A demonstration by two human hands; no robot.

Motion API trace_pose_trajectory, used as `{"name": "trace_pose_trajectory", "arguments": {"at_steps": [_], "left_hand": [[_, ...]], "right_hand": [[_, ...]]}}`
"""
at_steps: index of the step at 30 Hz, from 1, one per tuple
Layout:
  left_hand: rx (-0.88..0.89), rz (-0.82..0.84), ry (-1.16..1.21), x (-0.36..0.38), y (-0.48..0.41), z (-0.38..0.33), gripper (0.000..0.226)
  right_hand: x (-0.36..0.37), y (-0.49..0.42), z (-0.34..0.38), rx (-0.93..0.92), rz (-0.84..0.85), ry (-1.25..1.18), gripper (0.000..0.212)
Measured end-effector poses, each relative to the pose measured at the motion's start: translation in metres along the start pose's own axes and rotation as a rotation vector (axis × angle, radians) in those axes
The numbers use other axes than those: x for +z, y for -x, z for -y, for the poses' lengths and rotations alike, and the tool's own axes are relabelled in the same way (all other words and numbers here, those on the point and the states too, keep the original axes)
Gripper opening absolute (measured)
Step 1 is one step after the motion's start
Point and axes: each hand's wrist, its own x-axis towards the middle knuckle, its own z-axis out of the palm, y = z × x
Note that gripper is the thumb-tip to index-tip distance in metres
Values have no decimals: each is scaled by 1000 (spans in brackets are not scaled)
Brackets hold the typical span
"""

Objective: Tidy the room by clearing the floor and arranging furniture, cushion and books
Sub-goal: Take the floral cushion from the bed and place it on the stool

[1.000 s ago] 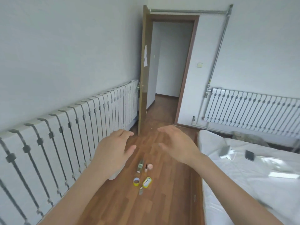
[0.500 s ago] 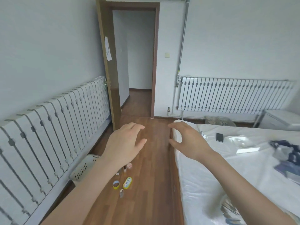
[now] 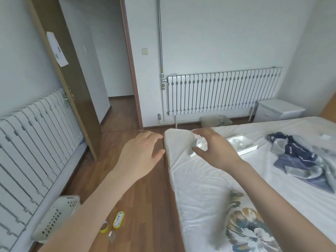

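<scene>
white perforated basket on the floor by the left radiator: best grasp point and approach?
Probably the exposed top rim of the white basket, taken from above on the room side. It leans against the long radiator, so that side is blocked; the thin open rim suits a pinch. No handles are discernible.

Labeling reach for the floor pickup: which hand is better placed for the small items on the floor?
Left. The left hand hangs open over the wooden floor, on the side where the yellow oval item and tape roll lie. The right hand is out over the bed.
</scene>
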Motion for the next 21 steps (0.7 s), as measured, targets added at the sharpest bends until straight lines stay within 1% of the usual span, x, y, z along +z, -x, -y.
{"name": "trace_pose_trajectory", "arguments": {"at_steps": [6,9,18,21], "left_hand": [[56,39,40,47,-66,-36,43],[82,45,65,66,-83,-51,43],[196,169,184,139,-110,-107,40],[253,230,224,172,-117,-127,41]], "right_hand": [[-19,-19,-77,94,-44,8,51],[-26,-17,-109,135,-60,24,51],[-30,26,-200,334,-90,48,53],[-28,51,-231,439,-104,58,54]]}}
